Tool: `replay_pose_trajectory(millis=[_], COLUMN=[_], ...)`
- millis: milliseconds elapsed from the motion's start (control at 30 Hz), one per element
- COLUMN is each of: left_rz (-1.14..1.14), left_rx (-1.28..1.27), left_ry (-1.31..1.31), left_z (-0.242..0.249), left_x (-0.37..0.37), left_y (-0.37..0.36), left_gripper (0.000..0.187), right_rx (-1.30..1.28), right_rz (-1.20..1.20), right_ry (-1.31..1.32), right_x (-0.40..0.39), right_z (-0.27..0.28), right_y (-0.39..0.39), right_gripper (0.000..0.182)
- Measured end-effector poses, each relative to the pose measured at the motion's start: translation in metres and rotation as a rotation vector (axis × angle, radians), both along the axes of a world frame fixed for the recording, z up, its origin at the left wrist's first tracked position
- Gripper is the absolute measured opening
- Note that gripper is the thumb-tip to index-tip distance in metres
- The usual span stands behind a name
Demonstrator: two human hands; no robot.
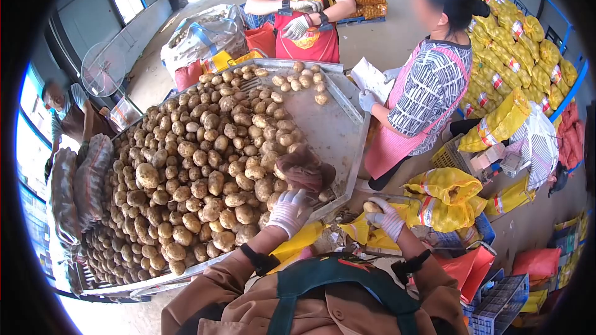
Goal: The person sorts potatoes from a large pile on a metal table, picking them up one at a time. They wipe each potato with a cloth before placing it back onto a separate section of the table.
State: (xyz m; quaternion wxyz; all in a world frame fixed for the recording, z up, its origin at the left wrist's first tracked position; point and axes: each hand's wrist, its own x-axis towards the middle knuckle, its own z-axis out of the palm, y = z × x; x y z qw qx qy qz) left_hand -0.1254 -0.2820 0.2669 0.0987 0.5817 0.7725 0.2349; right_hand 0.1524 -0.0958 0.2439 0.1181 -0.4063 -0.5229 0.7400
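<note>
My left hand (pixel 289 212), in a white knitted glove, reaches over the near edge of the sorting table (pixel 326 124), its fingers stretched toward the heap of potatoes (pixel 214 149). Just beyond its fingertips lies a crumpled dark reddish-brown cloth (pixel 304 170). In my right hand (pixel 388 219), also gloved, is a single potato (pixel 372 208), held off to the right of the table above the yellow mesh bags. Its fingers curl around the potato.
A co-worker in a pink apron (pixel 397 136) stands right of the table; another in a red apron (pixel 310 31) is at its far end. Yellow potato bags (pixel 444 186) and blue crates (pixel 500 304) crowd my right. A third person (pixel 77 115) stands left near a fan (pixel 103 68).
</note>
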Motion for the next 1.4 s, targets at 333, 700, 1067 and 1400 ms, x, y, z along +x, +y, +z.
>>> replay_pose_trajectory(millis=[333,700,1067,1400], left_rz=[0.055,0.064,0.111,0.158], left_rx=[-0.265,-0.049,-0.067,-0.204], left_ry=[0.397,0.422,0.41,0.409], left_z=[-0.036,-0.072,-0.062,-0.066], left_x=[0.001,-0.026,-0.023,-0.022], left_y=[-0.034,-0.039,-0.033,-0.032], left_gripper=[0.069,0.064,0.06,0.062], right_rx=[-0.392,-0.551,-0.575,-0.455], right_rz=[-0.469,-0.755,-0.803,-0.72], right_ry=[0.222,0.24,0.131,0.198], right_x=[0.094,0.155,0.197,0.186], right_z=[-0.103,-0.151,-0.179,-0.174], right_y=[0.041,0.013,-0.009,-0.002], right_gripper=[0.024,0.036,0.039,0.034])
